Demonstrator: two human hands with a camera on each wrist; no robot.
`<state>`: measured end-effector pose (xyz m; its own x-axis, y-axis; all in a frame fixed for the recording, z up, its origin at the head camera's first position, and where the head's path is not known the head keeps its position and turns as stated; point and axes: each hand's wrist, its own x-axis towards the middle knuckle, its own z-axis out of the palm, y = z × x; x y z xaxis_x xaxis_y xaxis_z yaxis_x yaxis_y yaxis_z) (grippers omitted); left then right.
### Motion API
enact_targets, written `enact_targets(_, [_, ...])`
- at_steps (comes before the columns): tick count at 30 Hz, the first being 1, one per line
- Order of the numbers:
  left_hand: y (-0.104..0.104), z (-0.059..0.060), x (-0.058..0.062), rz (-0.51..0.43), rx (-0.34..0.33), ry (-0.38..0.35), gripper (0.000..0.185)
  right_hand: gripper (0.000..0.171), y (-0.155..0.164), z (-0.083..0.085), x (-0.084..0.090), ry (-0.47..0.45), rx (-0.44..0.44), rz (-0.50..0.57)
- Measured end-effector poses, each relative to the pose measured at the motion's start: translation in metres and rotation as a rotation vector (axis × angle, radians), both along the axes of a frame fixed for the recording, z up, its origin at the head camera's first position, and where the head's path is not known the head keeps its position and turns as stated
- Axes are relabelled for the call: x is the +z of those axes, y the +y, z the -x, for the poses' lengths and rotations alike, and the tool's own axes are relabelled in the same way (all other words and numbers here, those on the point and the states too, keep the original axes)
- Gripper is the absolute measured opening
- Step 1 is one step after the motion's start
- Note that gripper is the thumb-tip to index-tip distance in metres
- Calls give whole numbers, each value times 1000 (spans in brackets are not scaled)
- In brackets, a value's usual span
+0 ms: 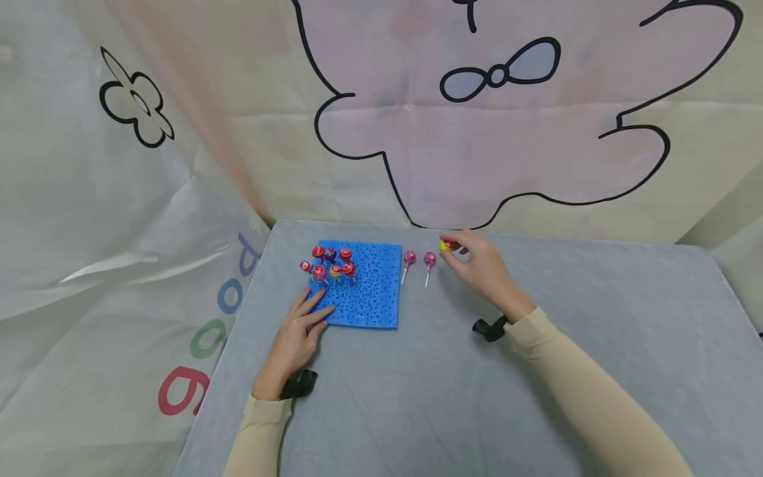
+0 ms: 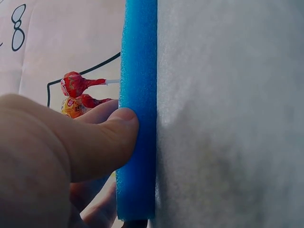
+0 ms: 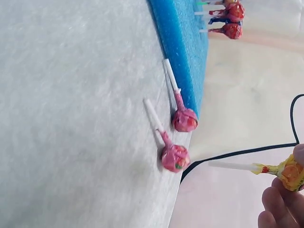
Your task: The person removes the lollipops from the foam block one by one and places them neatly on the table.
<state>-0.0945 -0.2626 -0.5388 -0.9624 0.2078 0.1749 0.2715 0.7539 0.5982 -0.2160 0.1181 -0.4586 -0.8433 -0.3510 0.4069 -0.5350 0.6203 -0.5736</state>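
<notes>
Between thumb and fingers my right hand pinches a yellow-wrapped lollipop by its candy end, above the table; its white stick points left in the right wrist view. My left hand rests on the near left corner of a blue foam block, fingers spread and thumb against the block's side. Several lollipops, mostly red-wrapped, stand upright in the block's left part, sticks pushed into it. Two pink lollipops, one nearer the block and one further right, lie on the table.
A grey cloth covers the table. Behind it hangs a pale curtain with a pink cartoon shape, and another printed sheet hangs at the left. Black camera straps sit at both wrists.
</notes>
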Motion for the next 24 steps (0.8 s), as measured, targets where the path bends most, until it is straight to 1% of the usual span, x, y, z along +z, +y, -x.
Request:
enact_targets(4, [0,0,0,-2,2,0,35,34,6,0,-3,18,4,12])
enact_targets(10, [0,0,0,-2,3,-2,35,33,9,2,-10,41,15,1])
enact_targets(15, [0,-1,0,0,2,-4,35,33,8,2,-11,33,15,-7])
enact_targets(20, [0,-1,0,-4,3,-7,35,30,7,1,-11,31,9,5])
enact_targets(24, [0,0,0,-8,2,-6,35,29,9,2,-14,18,-3,20])
